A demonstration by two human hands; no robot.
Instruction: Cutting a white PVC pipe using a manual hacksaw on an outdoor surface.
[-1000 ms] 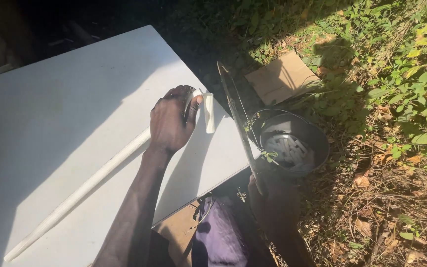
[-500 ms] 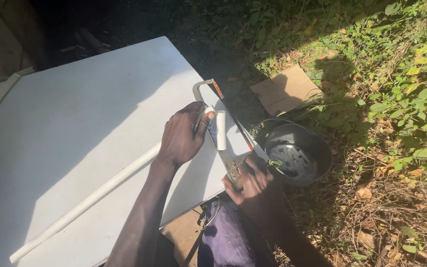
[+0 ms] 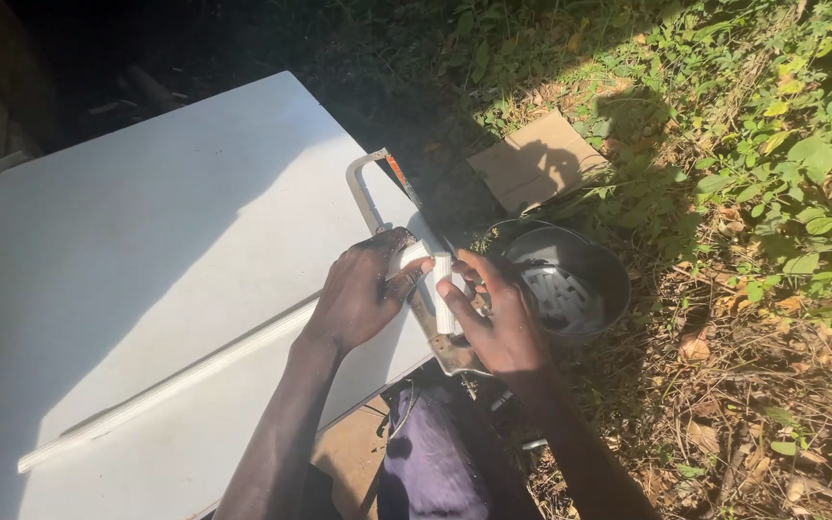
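Observation:
A long white pipe [image 3: 175, 380] lies diagonally across the white board [image 3: 127, 241]. My left hand [image 3: 358, 294] presses down on the pipe's right end near the board's edge. My right hand [image 3: 498, 323] pinches a short white pipe piece [image 3: 442, 289] standing just off that end. A hacksaw [image 3: 377, 188] with a metal frame and an orange stripe lies along the board's right edge, under and behind both hands.
A dark round bowl [image 3: 580, 279] holding several short white pieces sits on the ground to the right. A flat piece of cardboard [image 3: 536, 159] lies behind it. Grass, leafy plants and dry leaves cover the ground. Purple cloth [image 3: 435, 462] is below the board.
My right hand has come up from the saw handle to the short pipe piece. The saw now lies on the board's edge. My left hand stays on the pipe end.

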